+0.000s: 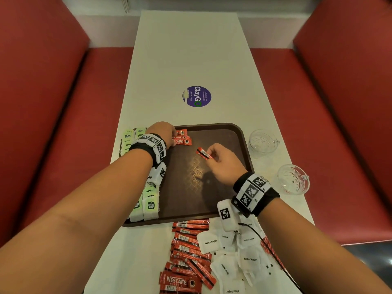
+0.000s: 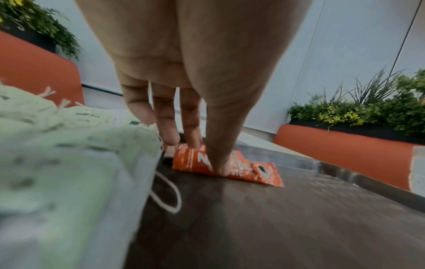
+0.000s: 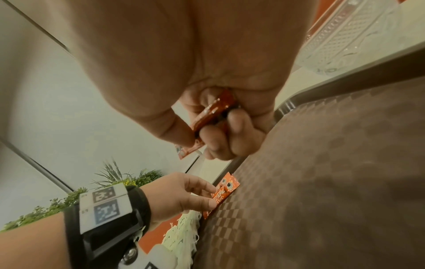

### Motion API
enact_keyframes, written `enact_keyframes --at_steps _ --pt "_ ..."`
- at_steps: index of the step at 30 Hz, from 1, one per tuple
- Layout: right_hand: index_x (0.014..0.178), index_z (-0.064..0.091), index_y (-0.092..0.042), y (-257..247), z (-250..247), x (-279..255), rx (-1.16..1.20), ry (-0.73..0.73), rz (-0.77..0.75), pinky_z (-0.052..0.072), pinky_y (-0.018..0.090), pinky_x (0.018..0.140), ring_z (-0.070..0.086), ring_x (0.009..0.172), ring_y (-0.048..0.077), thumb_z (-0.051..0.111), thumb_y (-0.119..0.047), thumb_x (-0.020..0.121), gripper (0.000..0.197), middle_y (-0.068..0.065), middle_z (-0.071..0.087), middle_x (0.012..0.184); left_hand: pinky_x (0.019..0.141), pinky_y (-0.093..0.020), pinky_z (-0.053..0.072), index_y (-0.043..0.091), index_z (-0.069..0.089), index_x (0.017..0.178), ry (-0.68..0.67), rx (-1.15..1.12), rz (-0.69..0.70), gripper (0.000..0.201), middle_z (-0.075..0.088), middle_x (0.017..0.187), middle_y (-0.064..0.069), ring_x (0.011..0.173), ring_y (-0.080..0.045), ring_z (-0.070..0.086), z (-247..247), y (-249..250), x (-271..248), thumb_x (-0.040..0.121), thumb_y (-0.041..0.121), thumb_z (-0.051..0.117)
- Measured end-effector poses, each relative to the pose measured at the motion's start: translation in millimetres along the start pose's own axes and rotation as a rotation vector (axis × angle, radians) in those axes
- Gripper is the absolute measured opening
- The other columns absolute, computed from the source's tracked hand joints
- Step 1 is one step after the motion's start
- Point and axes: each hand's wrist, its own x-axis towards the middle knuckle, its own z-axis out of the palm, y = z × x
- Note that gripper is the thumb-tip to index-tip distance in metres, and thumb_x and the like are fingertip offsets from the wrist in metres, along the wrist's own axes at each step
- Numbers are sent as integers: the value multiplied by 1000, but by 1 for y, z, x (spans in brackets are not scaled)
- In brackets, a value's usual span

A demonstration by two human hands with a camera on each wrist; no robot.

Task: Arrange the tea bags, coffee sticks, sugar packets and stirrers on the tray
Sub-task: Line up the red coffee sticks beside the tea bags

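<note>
The left hand presses straight fingers on red "NESCAFE CLASSIC" coffee sticks at the brown plastic tray's eleven o'clock, half hiding them. The right hand pinches more red sticks, labels unreadable.

A dark brown tray with a woven checker pattern is being shown on a cream-white surface. Red coffee sticks with white lettering are being seen at its far left corner, and pale green tea bags with dark green labels along its left edge. White sugar packets printed in black are being shown nearby, beside a purple round sticker.
</note>
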Motion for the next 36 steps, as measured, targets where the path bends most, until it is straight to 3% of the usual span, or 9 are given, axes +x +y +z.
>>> enact_keyframes --at_steps 4,7,11,16,19,25,28,31,36 --pt "104 62 -21 3 2 3 -81 31 -60 51 28 68 63 75 16 58 -19 98 8 -2 66 89 96 -42 46 31 68 119 162 -41 15 33 65 118 -1 112 -26 58 -9 1 -15 90 46 65" --pt "104 64 -25 5 2 6 -83 16 -78 51 33 76 62 83 17 59 -21 98 9 -7 65 90 91 -36 48 28 73 109 251 -423 212 26 69 109 4 101 -17 61 -20 8 -42 95 45 59" --pt "99 62 -23 2 4 6 -61 -17 -100 51 34 78 63 85 19 62 -19 96 5 -1 67 91 83 -28 46 30 74 101 104 -514 416 25 69 93 13 89 -8 61 -25 17 -76 95 47 58" --pt "103 50 -19 -9 5 3 5 -56 -99 48 36 70 54 71 18 56 -16 95 10 6 61 87 71 -29 40 27 68 87 2 -402 441 22 62 77 11 73 -3 54 -13 15 -85 98 42 56" --pt "108 49 -19 -12 4 2 39 -43 -96 46 33 68 52 71 15 52 -11 96 15 2 58 90 82 -31 48 26 74 103 24 -436 424 19 71 93 9 87 -9 61 -9 9 -88 92 39 66" --pt "114 49 -24 -4 8 3 -4 -17 -132 47 19 72 58 78 6 58 -10 96 25 -11 57 94 72 -27 43 30 75 95 -2 -306 385 11 61 79 17 76 -4 55 -8 3 -83 88 37 71" --pt "128 43 -24 8 12 2 -97 -68 -57 43 18 70 60 82 6 65 -23 94 40 -9 58 102 82 -31 49 31 75 97 1 -186 262 11 66 85 13 86 -12 61 -7 -7 -68 89 36 70" --pt "123 50 -25 16 10 -6 -238 -215 -18 46 21 73 60 83 6 70 -29 91 38 -6 62 103 91 -33 51 30 75 101 20 -115 106 15 71 103 7 97 -16 64 -4 -17 -49 87 35 73" --pt "112 66 -22 17 9 -25 -534 -573 42 52 31 84 64 93 15 80 -35 81 36 -5 68 105 92 -37 52 32 72 88 -5 -51 -13 10 70 101 9 96 -17 63 -4 -11 -26 82 37 78"
